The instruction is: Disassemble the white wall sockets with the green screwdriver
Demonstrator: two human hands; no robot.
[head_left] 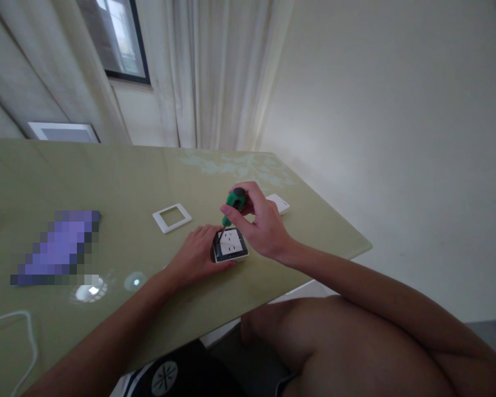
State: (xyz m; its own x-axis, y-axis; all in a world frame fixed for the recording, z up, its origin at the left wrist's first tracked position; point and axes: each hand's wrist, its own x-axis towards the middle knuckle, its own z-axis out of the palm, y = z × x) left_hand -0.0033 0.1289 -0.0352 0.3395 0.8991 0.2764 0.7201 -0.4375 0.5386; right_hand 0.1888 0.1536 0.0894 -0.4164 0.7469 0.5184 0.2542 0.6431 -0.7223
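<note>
A white wall socket module (230, 244) with a dark frame lies on the green table (119, 182). My left hand (196, 255) rests flat beside it on the left, fingers curled against its edge and steadying it. My right hand (261, 221) is closed around a green-handled screwdriver (232, 203), held tilted with its tip down at the socket's top left corner.
A white square cover frame (172, 217) lies behind the socket, and a small white part (279, 203) sits past my right hand. A blurred purple patch (58, 248) is at left, a white cable (20, 342) at the near-left edge. My bare knee (334, 342) is below the table's edge.
</note>
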